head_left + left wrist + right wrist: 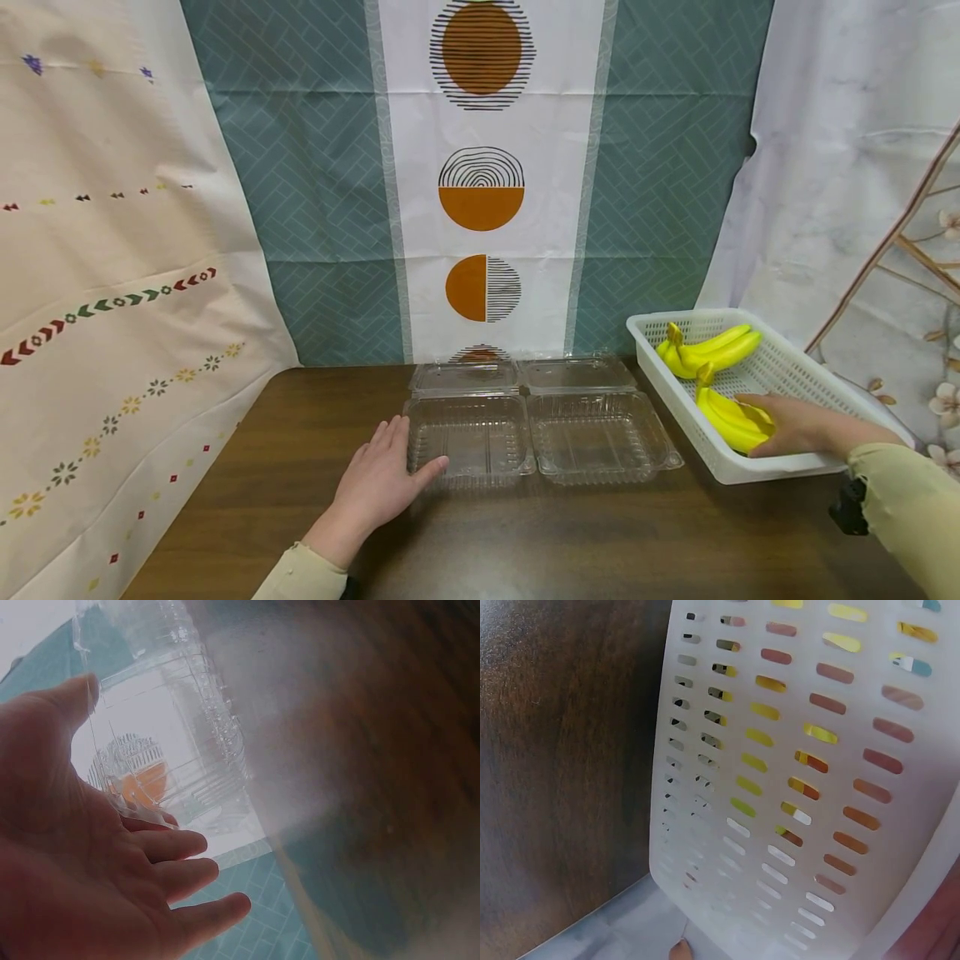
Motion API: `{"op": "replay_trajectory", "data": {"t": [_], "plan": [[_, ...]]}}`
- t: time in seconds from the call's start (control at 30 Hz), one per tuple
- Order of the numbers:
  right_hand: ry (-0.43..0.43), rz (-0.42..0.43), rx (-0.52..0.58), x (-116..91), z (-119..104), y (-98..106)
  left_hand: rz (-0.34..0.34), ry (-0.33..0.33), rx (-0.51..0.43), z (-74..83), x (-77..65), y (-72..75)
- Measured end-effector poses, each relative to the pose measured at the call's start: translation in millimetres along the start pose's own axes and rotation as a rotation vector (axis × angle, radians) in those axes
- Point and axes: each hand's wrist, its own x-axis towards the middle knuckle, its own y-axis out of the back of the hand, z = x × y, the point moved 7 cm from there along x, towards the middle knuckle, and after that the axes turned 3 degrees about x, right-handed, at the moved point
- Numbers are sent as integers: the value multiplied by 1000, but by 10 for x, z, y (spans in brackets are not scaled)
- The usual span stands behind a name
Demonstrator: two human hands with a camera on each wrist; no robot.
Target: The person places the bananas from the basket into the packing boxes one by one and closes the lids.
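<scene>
My left hand (381,477) lies at the left edge of a clear plastic clamshell box (471,433), fingers straight and thumb over its near left corner. In the left wrist view the palm and spread fingers of the left hand (97,825) show beside the clear box (161,712). Inside a white slotted basket (723,467), my right hand (798,425) grips the nearer bunch of bananas (723,421) from its right side. Another bunch of bananas (708,350) lies behind it. The right wrist view shows mostly the wall of the basket (780,780), hiding the grip.
A second clear clamshell box (600,437) stands right of the first, both with lids folded back toward the curtain (322,208). The brown wooden table (525,542) runs beneath everything. Patterned cloths hang at the left and right.
</scene>
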Motion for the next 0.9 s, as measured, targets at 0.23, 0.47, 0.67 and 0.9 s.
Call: {"op": "replay_trajectory", "data": {"t": [0.23,0.47,0.67,0.9], "plan": [[-22,14,52,-24,25,60,4,-6,4,7,1,3],[34,86,15,-59,-26,186,-6,-3,-3,-1,0,3],[39,134,29,-60,-101,254,-8,3,3,-16,-5,-4],[27,165,103,-90,-189,305,-3,4,-2,-13,-3,-7]]}}
